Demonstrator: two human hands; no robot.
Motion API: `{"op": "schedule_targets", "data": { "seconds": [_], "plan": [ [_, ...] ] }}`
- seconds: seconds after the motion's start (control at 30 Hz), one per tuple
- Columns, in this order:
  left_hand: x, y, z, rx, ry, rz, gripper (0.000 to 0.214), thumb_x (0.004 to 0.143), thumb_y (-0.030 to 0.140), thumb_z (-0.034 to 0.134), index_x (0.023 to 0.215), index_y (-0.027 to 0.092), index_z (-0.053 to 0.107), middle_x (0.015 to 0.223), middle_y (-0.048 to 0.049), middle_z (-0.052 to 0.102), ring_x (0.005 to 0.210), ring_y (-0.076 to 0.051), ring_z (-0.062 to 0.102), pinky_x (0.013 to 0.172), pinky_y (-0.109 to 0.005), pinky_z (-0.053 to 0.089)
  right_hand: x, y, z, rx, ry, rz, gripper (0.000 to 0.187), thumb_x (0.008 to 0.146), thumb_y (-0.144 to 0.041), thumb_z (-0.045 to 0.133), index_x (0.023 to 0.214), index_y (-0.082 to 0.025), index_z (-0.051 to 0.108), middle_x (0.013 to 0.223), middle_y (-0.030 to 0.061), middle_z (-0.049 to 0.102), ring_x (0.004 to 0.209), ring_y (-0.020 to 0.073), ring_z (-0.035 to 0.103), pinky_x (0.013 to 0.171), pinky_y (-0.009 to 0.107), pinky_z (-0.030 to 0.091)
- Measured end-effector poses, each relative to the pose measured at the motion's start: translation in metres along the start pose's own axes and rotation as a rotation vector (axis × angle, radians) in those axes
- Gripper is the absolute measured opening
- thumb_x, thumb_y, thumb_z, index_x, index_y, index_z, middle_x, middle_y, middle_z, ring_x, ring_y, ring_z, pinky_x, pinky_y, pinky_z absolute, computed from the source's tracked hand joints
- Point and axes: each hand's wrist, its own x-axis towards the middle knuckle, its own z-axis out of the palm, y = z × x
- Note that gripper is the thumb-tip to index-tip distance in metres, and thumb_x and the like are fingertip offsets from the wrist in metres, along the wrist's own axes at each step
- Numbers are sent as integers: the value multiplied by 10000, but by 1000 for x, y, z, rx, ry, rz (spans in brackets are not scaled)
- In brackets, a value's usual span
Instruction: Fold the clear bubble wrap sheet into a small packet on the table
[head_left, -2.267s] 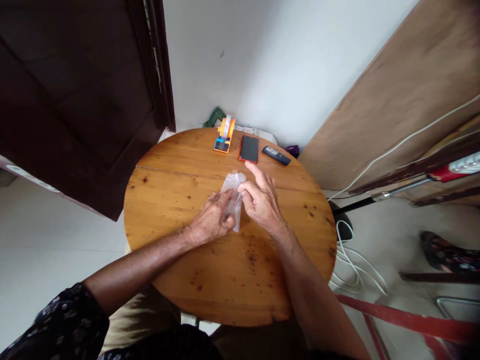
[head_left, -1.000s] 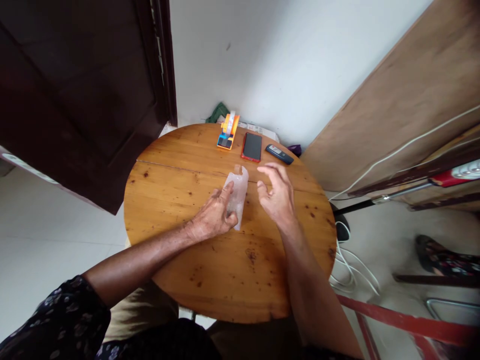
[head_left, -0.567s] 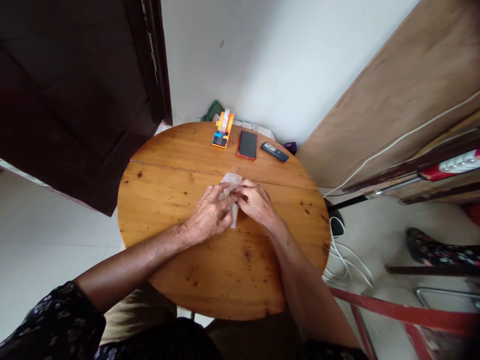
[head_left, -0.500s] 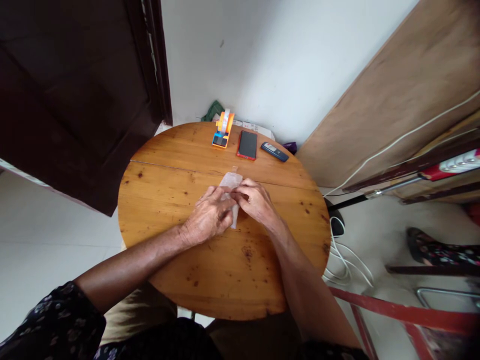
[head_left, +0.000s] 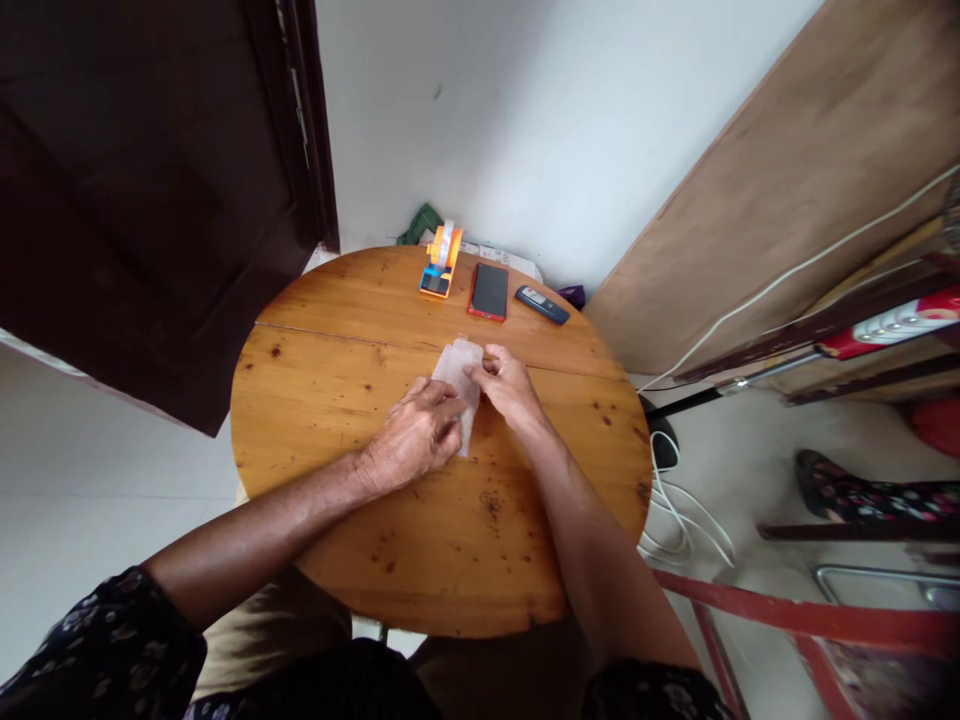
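A thin whitish, translucent piece of folded wrapping (head_left: 462, 368) lies lengthwise on the round wooden table (head_left: 360, 380). My left hand (head_left: 421, 430) presses on its lower left part, fingers bent together over it and hiding some of it. At the upper right edge, my right hand (head_left: 506, 383) is closed in a pinch, thumb lying on the wrapping and index finger curled beside it. A small clear strip, perhaps tape, shows at the far end of the wrapping. Whether anything is inside the wrapping I cannot tell.
Along the table's far side stand an orange-and-blue tape dispenser (head_left: 441, 262), a red-edged phone (head_left: 489, 291) and a dark remote control (head_left: 541, 304). White cable (head_left: 679, 520) lies coiled on the floor at right, near another person's foot (head_left: 816, 485). A dark door (head_left: 150, 200) is at left.
My right hand has moved slightly right, apart from the left fingers, and more of the wrapping's upper part shows, spread wider. My left hand stays on the wrapping. The view has shifted slightly.
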Motion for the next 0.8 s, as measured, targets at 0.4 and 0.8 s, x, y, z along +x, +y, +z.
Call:
{"op": "schedule_targets", "data": {
  "seconds": [0.4,0.8],
  "plan": [
    [4,-6,7,47,92,-4,241,879,137,544,1020,149,738,1088,-117,693,996,-250,602,908,-385,546,-7,-18,5,461,-106,-146,409,644,-344,796,1012,-212,676,922,17,764,835,203,689,774,329,539],
    [1,-8,10,214,139,-164,249,875,325,611,1031,170,729,1096,-128,615,1003,-285,551,925,-448,478,-29,-48,-10,306,-268,-170,229,645,-343,736,784,-192,635,753,-19,680,717,154,608,707,288,484]
  ]
}}
